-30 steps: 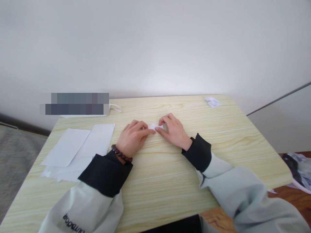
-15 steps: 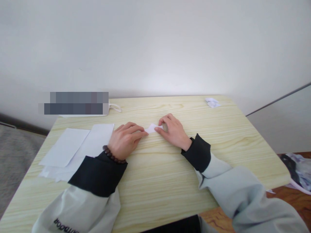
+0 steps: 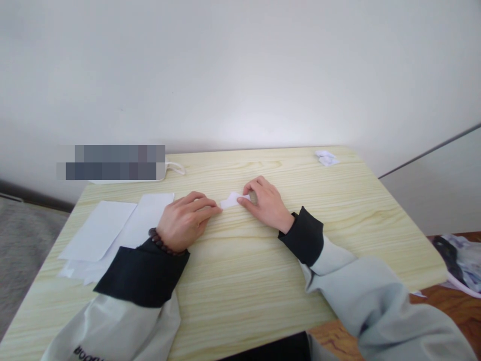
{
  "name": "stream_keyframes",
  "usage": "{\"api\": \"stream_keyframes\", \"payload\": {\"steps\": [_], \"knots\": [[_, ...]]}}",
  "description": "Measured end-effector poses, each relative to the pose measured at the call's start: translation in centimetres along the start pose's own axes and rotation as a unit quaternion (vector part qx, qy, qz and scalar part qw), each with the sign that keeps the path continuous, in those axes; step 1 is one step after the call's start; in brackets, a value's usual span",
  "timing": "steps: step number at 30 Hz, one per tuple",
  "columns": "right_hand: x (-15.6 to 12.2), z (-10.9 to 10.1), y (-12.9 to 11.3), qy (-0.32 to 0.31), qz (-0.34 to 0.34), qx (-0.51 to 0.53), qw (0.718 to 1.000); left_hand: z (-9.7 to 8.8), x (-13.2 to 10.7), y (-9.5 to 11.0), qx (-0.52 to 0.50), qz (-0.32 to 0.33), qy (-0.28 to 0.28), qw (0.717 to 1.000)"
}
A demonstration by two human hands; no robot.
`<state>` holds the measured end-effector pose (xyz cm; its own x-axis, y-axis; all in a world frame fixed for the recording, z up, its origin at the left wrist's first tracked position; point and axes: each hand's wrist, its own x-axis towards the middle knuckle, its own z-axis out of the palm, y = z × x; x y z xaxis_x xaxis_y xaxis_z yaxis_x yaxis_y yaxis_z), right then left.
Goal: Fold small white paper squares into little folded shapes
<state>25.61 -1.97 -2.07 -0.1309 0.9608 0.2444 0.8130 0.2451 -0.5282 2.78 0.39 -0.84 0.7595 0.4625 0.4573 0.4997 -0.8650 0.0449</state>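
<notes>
A small folded piece of white paper (image 3: pixel 230 201) lies on the wood-grain table in front of me. My right hand (image 3: pixel 267 204) pinches its right end between thumb and forefinger. On the other side, my left hand (image 3: pixel 188 220) has its fingers stretched out, with the forefinger tip at the paper's left end; whether it touches the paper I cannot tell. The left thumb is mostly hidden under the hand. Beside and partly behind my left wrist are flat sheets of white paper (image 3: pixel 101 228), overlapping one another.
A blurred-out object with a white base and a white loop (image 3: pixel 176 168) stands at the back left, near the wall. A small folded white paper piece (image 3: pixel 326 158) rests at the back right. The table's right edge faces a bag-like bundle (image 3: pixel 466 258) near the floor.
My left hand has drawn back a little to the left, uncovering more of the folded paper's left end. My right hand keeps its pinch, nearly unmoved.
</notes>
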Motion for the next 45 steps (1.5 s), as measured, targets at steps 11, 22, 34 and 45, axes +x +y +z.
{"api": "stream_keyframes", "payload": {"steps": [11,22,34,45], "knots": [[-0.3,0.4,0.2,0.027,-0.019,-0.005,0.999,1.5,2.1,2.1,0.052,-0.168,-0.035,0.984],[-0.4,0.0,0.2,0.017,-0.045,0.024,0.999,2.2,2.1,1.3,-0.045,-0.174,-0.004,0.984],[-0.4,-0.7,-0.3,-0.013,-0.067,0.088,0.994,2.3,1.7,1.1,-0.111,-0.164,0.003,0.980],[-0.3,-0.3,0.1,-0.006,-0.071,0.126,0.990,2.0,1.7,1.3,-0.140,-0.177,0.014,0.974]]}}
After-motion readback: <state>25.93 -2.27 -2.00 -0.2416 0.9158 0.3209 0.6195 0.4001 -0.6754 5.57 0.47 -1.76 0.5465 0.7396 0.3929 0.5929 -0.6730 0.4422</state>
